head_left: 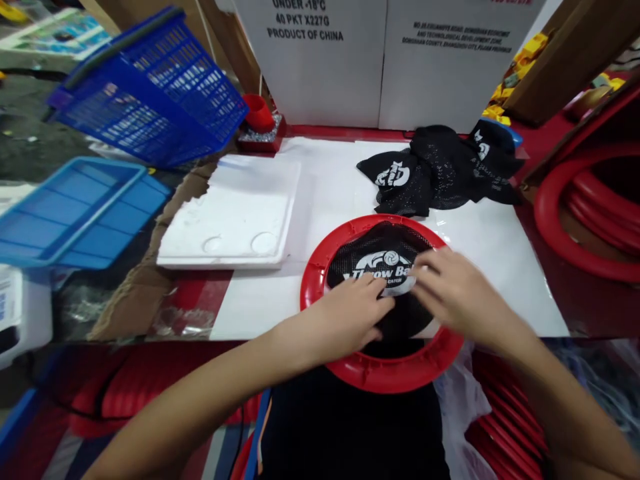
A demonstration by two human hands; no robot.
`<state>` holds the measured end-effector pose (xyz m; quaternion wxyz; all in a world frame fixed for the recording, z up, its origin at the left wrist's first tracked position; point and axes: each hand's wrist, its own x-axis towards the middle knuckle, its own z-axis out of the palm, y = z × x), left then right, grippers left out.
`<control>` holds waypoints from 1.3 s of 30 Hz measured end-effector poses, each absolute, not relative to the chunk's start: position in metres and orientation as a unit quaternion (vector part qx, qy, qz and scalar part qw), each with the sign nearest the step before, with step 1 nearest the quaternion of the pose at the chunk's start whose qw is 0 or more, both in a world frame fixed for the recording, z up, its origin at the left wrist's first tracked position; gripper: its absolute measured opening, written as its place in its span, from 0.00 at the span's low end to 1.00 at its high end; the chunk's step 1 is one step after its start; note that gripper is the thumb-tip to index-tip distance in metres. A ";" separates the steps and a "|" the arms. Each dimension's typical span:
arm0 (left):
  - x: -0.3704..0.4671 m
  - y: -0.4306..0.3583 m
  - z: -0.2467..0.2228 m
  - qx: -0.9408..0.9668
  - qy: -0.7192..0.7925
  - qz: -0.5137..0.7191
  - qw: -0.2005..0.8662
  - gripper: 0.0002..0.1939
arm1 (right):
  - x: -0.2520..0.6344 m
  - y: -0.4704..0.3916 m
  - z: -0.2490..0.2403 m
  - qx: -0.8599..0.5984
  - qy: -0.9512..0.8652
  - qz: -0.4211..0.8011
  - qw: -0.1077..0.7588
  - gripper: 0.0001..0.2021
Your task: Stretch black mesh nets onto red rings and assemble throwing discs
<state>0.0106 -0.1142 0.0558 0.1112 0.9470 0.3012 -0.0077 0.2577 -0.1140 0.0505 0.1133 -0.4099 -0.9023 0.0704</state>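
Head view: brings left hand (353, 313) and right hand (457, 287) together over a black net (407, 317) in a red ring (380, 380)

Has the red ring at the near middle, lying partly on a white sheet (500, 260) and reaching past its near edge, over dark clothing (350, 433). Shows the black net across most of the ring's opening, with a white ball emblem and the lettering "Throw Ba", cut off at the right fingers.

Reaches the left hand in from the left, fingers curled, fingertips over the lower part of the emblem. Crosses the ring's right rim with the right hand, fingers bent in toward the right end of the lettering and slightly blurred. Cannot tell whether either hand pinches the net or only touches it.

Beyond the ring, toward the far right of the sheet, shows a loose heap of black netting (445, 173), also with white print. Farther still, shows a large white carton (320, 73) reading "PRODUCT OF CHINA" among other lines.

To the left, shows a white foam slab (235, 207) with two round marks near its near edge, then a torn cardboard edge (145, 280). Past the slab, near the carton, shows a red cup (259, 113). Farther left, shows a tilted blue basket (165, 93) and, nearer, a lighter blue tray (75, 217).

On the right, shows thick red hoops (547, 213), with yellow pieces (533, 47) farther off. Below the sheet's near right edge, shows stacked red parts (510, 427) beside clear plastic (470, 387).
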 end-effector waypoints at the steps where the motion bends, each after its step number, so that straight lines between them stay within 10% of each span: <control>1: 0.007 -0.125 0.054 0.948 0.287 -0.020 0.139 0.18 | 0.253 -0.135 0.048 -0.390 -0.906 0.124 0.104 0.09; 10: -0.009 -0.117 0.034 0.819 0.422 0.180 0.345 0.12 | 0.230 -0.148 0.001 -0.470 -0.846 0.156 0.198 0.11; 21: -0.005 -0.140 0.006 0.830 0.406 0.324 0.204 0.08 | 0.236 -0.119 -0.011 -0.328 -0.853 0.147 0.380 0.12; 39: -0.038 -0.147 -0.001 0.907 0.230 0.259 0.241 0.12 | 0.253 -0.127 0.011 -0.141 -0.938 0.211 0.235 0.15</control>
